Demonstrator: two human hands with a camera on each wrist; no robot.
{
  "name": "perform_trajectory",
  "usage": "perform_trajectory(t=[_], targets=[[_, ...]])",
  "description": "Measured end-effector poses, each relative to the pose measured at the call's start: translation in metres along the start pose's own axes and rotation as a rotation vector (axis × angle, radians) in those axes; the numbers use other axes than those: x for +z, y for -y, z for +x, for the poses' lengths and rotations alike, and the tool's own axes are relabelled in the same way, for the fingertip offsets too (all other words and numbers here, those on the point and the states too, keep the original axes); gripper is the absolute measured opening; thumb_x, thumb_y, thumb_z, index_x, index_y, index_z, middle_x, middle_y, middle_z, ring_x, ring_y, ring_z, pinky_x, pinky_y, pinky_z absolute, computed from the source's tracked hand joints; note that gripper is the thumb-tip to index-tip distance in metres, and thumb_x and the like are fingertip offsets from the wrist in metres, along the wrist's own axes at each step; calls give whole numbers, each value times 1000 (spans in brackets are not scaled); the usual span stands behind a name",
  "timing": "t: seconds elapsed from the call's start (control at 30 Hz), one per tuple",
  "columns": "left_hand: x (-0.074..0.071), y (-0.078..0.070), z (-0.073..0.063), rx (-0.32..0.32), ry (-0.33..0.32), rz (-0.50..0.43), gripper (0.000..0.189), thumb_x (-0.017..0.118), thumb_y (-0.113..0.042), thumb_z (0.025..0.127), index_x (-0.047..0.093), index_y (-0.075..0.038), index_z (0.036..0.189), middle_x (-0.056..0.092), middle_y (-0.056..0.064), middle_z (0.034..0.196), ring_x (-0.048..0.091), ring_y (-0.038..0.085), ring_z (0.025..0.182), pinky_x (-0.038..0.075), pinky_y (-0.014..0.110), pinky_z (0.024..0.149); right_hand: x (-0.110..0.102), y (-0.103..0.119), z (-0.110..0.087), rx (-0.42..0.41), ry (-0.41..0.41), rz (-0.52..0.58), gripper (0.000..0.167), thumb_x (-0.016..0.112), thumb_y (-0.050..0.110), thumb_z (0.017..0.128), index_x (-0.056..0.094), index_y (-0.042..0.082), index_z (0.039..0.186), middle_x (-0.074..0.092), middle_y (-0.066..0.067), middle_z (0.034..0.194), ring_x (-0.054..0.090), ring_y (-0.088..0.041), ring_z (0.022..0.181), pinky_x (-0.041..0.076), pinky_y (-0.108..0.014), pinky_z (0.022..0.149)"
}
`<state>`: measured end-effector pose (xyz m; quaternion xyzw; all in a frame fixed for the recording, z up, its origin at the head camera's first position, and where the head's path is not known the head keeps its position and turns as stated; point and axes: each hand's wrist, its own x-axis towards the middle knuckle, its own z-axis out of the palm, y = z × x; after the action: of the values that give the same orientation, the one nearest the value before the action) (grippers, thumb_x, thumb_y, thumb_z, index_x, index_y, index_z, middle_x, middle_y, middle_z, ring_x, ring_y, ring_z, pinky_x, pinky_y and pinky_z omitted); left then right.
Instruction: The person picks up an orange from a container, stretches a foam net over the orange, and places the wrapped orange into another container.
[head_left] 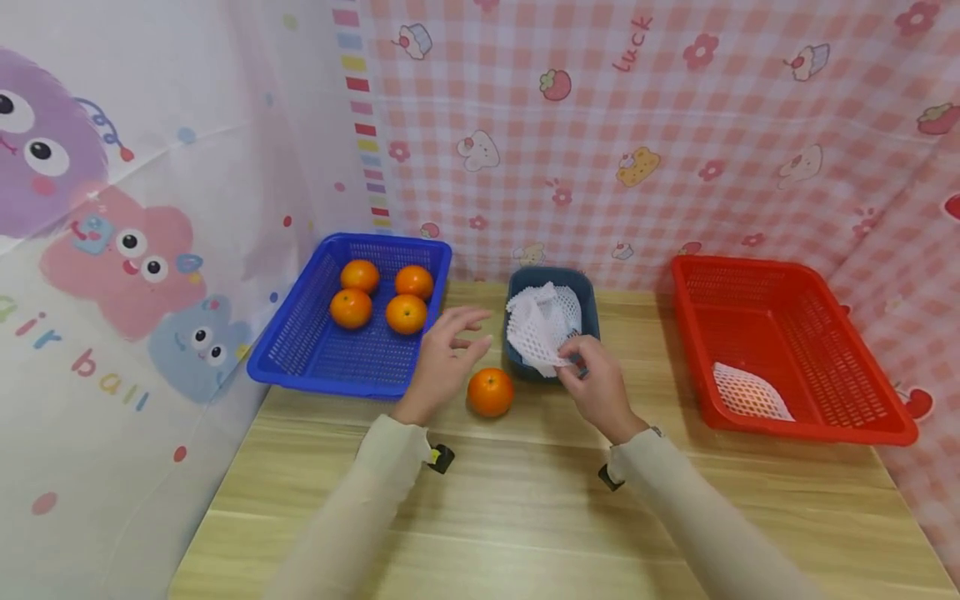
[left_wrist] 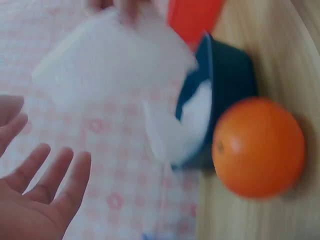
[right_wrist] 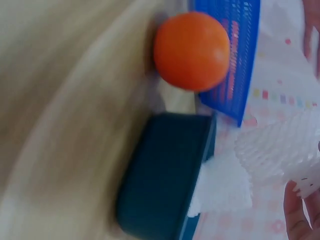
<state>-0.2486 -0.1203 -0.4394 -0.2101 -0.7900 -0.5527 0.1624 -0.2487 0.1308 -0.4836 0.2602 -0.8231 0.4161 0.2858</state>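
White foam net (head_left: pixel 531 329) is being held over the teal bin (right_wrist: pixel 155 175); the step in hand is apparently taking out one sleeve. Right hand (head_left: pixel 600 387) is pinching its edge, grip closing thumb to fingers. Left hand (head_left: pixel 446 358) is hovering nearby, grip relaxing wide, holding nothing. Orange (head_left: pixel 491 392) is sitting on the counter (head_left: pixel 495 517) before the bin. Next move is probably calling for both hands opening the net's mouth.

A pink checked cloth (head_left: pixel 585 133) (printed with strawberries (head_left: pixel 556 85)) hangs beside a white cartoon-printed sheet (head_left: pixel 232 192).
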Motion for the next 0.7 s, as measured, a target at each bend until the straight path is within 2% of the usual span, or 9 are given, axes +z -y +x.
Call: perform_trajectory(t=[0.1, 0.2, 0.3, 0.37, 0.4, 0.5, 0.6, 0.7], targets=[[10, -13, 3, -37, 69, -32, 24, 64, -14, 94, 68, -6, 116, 57, 10, 127, 58, 26, 108, 54, 40, 81, 6, 3, -6, -48, 9, 12, 26, 66, -14, 72, 57, 5, 87, 62, -8, 95, 55, -21, 80, 50, -41, 64], [16, -18, 3, -132, 125, -29, 18, 62, -14, 95, 69, -5, 109, 58, 10, 123, 60, 21, 103, 53, 36, 80, 11, 5, -10, -56, 20, 15, 28, 65, -16, 71, 54, 5, 84, 61, -9, 95, 55, -21, 85, 50, -41, 67], [20, -14, 1, -235, 190, -1, 18, 63, -8, 92, 69, -6, 109, 62, 8, 115, 61, 19, 88, 52, 30, 71, 14, 6, -13, -47, 67, -21, 28, 67, -16, 72, 51, 6, 82, 61, -9, 95, 54, -22, 87, 49, -37, 70], [24, -11, 0, -244, 234, 42, 26, 62, 0, 89, 69, -4, 113, 65, 11, 112, 60, 22, 81, 52, 31, 66, 14, 6, -14, -27, 124, -40, 28, 67, -13, 72, 51, 5, 84, 60, -11, 101, 53, -25, 93, 47, -38, 77], [26, -9, -1, -234, 251, 86, 29, 63, 3, 87, 68, -2, 115, 66, 13, 112, 61, 24, 81, 53, 33, 68, 13, 6, -14, -16, 150, -37, 27, 67, -11, 72, 52, 5, 87, 60, -12, 106, 52, -28, 98, 46, -41, 82], [35, -5, -2, -127, 295, 284, 34, 61, 12, 79, 68, 2, 110, 67, 15, 106, 62, 28, 85, 53, 38, 74, 10, 9, -9, 38, 182, 44, 30, 63, -4, 72, 55, 4, 101, 54, -14, 126, 43, -33, 118, 34, -51, 97], [45, -4, -3, -7, 314, 510, 24, 64, 9, 77, 68, -1, 98, 66, 10, 97, 62, 26, 88, 51, 38, 79, 9, 18, -1, 52, 132, 151, 32, 62, 7, 78, 57, 6, 109, 46, -14, 139, 33, -33, 130, 25, -56, 103], [56, -7, -6, 108, 331, 638, 13, 66, 1, 81, 68, -5, 92, 63, 6, 92, 61, 22, 83, 52, 36, 75, 8, 39, 9, 11, 87, 229, 21, 62, 10, 85, 63, 5, 106, 48, -17, 138, 34, -35, 130, 24, -56, 104]])
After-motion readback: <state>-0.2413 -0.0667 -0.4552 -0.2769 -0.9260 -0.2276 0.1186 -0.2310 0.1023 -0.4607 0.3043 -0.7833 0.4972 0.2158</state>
